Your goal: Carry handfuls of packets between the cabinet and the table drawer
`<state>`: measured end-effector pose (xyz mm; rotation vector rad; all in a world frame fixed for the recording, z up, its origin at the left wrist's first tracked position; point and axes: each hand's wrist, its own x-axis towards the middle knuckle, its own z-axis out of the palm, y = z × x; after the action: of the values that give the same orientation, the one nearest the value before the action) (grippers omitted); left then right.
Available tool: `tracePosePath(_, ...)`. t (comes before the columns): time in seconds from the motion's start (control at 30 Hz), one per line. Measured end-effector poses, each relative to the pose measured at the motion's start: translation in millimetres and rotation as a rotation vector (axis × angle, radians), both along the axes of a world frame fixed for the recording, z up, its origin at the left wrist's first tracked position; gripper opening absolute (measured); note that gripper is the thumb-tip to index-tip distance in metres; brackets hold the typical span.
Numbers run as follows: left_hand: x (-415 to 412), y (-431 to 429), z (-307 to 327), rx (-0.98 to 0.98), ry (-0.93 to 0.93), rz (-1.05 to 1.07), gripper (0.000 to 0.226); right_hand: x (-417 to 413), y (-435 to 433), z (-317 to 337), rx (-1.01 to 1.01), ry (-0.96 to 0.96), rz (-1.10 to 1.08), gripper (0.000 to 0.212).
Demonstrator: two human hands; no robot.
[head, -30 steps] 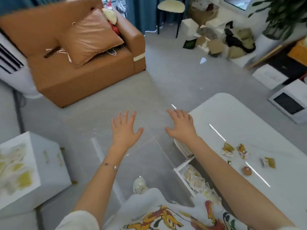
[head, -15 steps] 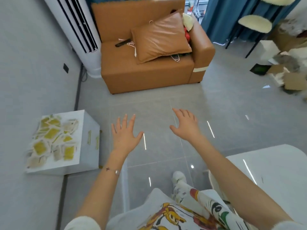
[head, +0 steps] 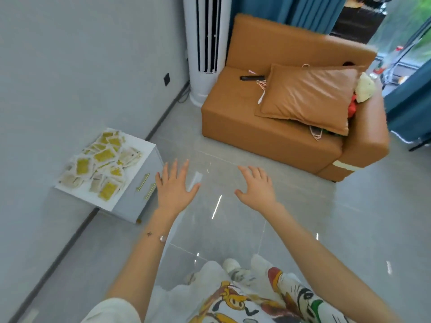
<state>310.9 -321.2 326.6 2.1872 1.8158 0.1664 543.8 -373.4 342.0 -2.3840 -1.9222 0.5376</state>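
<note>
My left hand [head: 173,187] is stretched out over the grey tiled floor with its fingers spread, holding nothing. It hovers just right of a small white cabinet [head: 140,194] with gold handles. Several yellow and white sachets [head: 102,164] lie heaped on the cabinet's top. My right hand [head: 256,188] is also held out, fingers straight and spread, empty, above bare floor. Neither hand touches anything.
A tan leather sofa [head: 268,127] with a matching cushion [head: 310,94] and a black remote [head: 250,78] stands ahead on the right. A white tower air conditioner [head: 205,50] stands in the corner beside it. A grey wall [head: 70,66] runs along the left. Blue curtains [head: 303,10] hang behind.
The view has swung left: the white table with its snacks has left the frame, and the cabinet with sachets and the sofa are now closer. Both hands stay spread and empty.
</note>
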Motion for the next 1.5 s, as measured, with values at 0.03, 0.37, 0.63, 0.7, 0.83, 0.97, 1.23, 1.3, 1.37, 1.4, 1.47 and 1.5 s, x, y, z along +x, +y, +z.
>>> tracePosePath(0.03,-3,3,-1,0.000,0.001,0.055,0.075,0,16,0,-0.003,-0.001,0.052,0.076)
tracePosePath(0.37,-70,32,-12,-0.060,-0.061,0.502,0.076,-78,151,-13,-0.043,0.064,0.476,0.077)
tracePosePath(0.63,-155,100,-36,-0.103,-0.093,0.705,0.078,-170,266,-19,-0.082,0.014,0.671,0.077)
tracePosePath(0.7,-178,119,-45,-0.126,-0.130,0.750,0.078,-193,294,-22,-0.107,0.000,0.692,0.077)
tracePosePath(0.83,-219,151,-61,-0.176,-0.169,0.831,0.078,-231,341,-27,-0.108,0.011,0.696,0.073)
tracePosePath(0.97,-250,178,-70,-0.179,-0.184,0.901,0.077,-263,384,-38,-0.143,0.036,0.719,0.073)
tracePosePath(1.23,-284,205,-140,-0.329,-0.193,1.056,0.079,-334,462,-118,-0.401,0.014,0.790,0.077)
tracePosePath(1.3,-288,214,-167,-0.373,-0.236,1.108,0.079,-350,474,-150,-0.450,-0.015,0.794,0.077)
tracePosePath(1.37,-290,225,-194,-0.387,-0.301,1.166,0.078,-367,483,-184,-0.514,-0.051,0.813,0.076)
tracePosePath(1.4,-291,230,-208,-0.395,-0.332,1.187,0.078,-375,487,-200,-0.540,-0.070,0.823,0.075)
tracePosePath(1.47,-293,240,-240,-0.427,-0.384,1.229,0.079,-391,495,-232,-0.558,-0.090,0.828,0.075)
tracePosePath(1.5,-295,244,-258,-0.440,-0.400,1.249,0.080,-399,500,-248,-0.553,-0.090,0.823,0.075)
